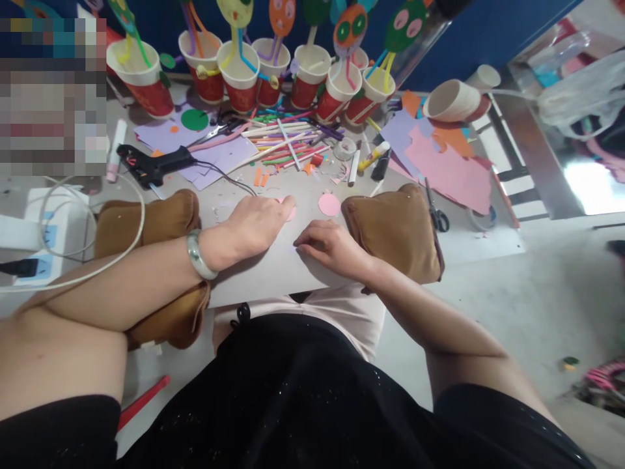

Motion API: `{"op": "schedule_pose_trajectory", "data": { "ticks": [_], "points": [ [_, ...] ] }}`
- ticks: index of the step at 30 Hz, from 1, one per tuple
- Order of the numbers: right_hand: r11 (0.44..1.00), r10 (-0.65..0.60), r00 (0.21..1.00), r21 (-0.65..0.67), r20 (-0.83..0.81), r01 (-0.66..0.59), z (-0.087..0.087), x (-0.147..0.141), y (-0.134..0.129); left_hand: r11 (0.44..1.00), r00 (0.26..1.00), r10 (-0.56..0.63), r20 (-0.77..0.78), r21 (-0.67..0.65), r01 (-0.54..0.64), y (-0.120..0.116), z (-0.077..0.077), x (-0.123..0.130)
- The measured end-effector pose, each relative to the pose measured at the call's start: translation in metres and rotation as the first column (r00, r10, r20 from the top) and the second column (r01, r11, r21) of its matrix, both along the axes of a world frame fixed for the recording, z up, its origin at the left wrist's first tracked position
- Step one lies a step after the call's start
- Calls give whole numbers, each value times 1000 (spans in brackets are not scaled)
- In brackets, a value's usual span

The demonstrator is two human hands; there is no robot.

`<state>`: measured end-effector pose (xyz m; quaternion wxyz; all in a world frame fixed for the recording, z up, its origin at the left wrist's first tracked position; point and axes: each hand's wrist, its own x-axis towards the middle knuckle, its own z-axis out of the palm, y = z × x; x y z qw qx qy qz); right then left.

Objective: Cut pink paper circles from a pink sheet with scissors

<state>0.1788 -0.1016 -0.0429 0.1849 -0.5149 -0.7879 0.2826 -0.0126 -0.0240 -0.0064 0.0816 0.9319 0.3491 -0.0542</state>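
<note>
My left hand [258, 220], a bangle at its wrist, is closed with curled fingers over a pink paper circle [291, 213] on the tabletop; the hand partly covers the circle. A second pink paper circle [329, 204] lies flat a little to the right, apart from both hands. Just below it my right hand [332, 246] rests low over the table, thumb and fingers drawn together; whatever they may hold is too small to make out. Small paper scraps [261, 177] are scattered beyond the hands.
Red-and-white paper cups [239, 91] with paper figures line the back. Before them lie a glue gun [159, 164], coloured sticks [288, 140], markers [354, 164] and pink paper [446, 166]. Brown cushions [395, 231] flank my arms; scissors [437, 212] lie right, a power strip [46, 244] left.
</note>
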Motion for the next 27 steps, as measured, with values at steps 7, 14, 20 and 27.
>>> {"op": "schedule_pose_trajectory", "data": {
  "ticks": [7, 14, 20, 27],
  "points": [
    [1000, -17, 1000, -20, -20, 16, 7, -7, -2, 999, 999, 26, 34, -19, -26, 6, 1, -1],
    [988, -102, 995, 120, 23, 99, -5, -12, -29, 998, 988, -23, 155, -48, 31, 9, -7, -4],
    [945, -228, 971, 255, 72, 203, -22, -14, -50, 949, 973, -75, 220, -284, 138, 6, -9, -3],
    [940, -213, 958, 308, 193, 147, -27, -17, -59, 885, 973, -130, 189, -421, 200, 4, -10, -4]
  ]
}}
